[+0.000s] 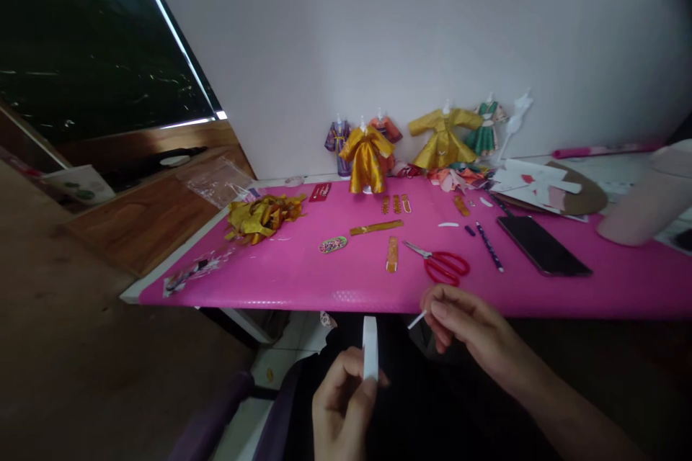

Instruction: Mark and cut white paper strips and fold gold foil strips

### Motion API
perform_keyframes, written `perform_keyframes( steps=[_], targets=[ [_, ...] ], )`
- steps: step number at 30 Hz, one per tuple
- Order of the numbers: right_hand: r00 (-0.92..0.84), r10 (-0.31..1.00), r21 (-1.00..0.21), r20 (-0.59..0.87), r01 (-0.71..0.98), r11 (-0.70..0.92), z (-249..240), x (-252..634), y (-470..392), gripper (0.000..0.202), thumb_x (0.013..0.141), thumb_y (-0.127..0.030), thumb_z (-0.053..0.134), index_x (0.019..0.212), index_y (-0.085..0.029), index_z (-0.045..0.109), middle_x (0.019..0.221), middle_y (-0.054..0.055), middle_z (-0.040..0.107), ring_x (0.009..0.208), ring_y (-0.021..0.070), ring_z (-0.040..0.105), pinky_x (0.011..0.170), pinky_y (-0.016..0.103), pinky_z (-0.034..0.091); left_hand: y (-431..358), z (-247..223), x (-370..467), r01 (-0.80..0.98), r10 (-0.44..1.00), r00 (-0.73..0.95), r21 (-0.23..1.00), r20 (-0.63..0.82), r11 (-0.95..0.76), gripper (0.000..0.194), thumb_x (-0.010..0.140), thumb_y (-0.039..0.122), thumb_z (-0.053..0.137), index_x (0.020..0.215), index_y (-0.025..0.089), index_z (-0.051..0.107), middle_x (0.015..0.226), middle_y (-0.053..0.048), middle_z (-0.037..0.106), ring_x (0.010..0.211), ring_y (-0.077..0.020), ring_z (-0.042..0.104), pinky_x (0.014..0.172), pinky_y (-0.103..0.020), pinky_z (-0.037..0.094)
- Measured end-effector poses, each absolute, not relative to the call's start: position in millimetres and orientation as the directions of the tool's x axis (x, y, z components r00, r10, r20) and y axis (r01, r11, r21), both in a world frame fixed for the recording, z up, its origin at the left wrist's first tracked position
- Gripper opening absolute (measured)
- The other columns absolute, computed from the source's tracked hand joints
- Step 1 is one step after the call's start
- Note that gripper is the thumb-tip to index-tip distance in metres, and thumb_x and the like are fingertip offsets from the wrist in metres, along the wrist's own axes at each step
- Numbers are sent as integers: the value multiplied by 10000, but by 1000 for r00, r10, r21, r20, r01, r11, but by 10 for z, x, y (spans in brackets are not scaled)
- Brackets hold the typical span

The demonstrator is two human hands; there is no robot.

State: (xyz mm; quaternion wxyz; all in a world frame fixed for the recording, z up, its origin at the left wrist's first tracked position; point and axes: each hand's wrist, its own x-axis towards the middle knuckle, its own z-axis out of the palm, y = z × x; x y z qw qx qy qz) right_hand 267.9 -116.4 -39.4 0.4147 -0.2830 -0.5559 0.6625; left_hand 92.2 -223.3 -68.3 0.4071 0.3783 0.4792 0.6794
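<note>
In front of the table edge, my left hand grips a white roll of tape, seen nearly edge-on. To its right, my right hand pinches a short thin white strip between thumb and fingers; the strip is apart from the roll. Just beyond my right hand lie red-handled scissors with their blades pointing left. Beside them is a short gold fabric piece with white at its lower end. A longer gold strip lies farther back, near an oval patterned case.
Gold scraps are heaped on the left of the pink tabletop. Small dressed doll forms, one in a gold dress, stand by the wall. A phone, a patterned pen and a pale bottle are on the right.
</note>
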Motion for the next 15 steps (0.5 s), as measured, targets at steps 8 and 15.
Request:
perform_keyframes(
  steps=[8,15],
  targets=[
    [-370,928,-896,39,-425,-132,-432,2662,-1001,326,813,-515,716,750,-205,639,629,-36,554,510,98,462,485,222,428,-1948,-587,667,656,860,-179,709,479,-258,220,902,263,532,684,235,545,653,32,575,639,-174,596,947,-419,489],
    [-319,948,-862,8,-483,-155,-474,2658,-912,328,785,-496,755,746,-187,653,733,-10,614,499,82,464,481,232,433,-1246,-541,264,909,895,28,362,445,-209,186,873,124,556,761,223,667,761,-10,698,778,-231,662,1095,-578,313]
  ],
)
